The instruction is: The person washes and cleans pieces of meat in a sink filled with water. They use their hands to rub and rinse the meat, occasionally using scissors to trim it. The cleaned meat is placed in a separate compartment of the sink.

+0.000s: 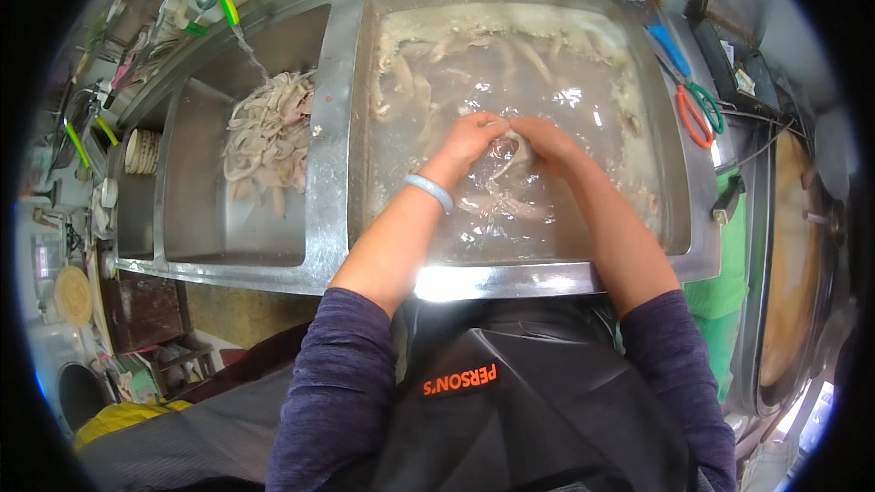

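Both hands meet over the large steel basin [677, 219], just above its cloudy water. My left hand [476, 139], with a pale bangle on the wrist, pinches a pale, soft strip that looks like animal intestine [523, 154]. Fingers of my right hand [543, 140] grip the same piece, close against the left fingertips. The strip hangs down between the hands into the water. More pale pieces [530, 58] float towards the far side, with whitish froth [492, 14] along the edges. A heap of similar strips [270, 130] lies in the sink on the left.
Water runs from a tap hose [227, 3] into the left sink [195, 184]. Stacked bowls [142, 150] stand in a narrow compartment at far left. Scissors with red and green handles [697, 113] and a blue-handled tool [668, 48] lie on the right rim. Beyond is a knife handle [729, 199] on green cloth.
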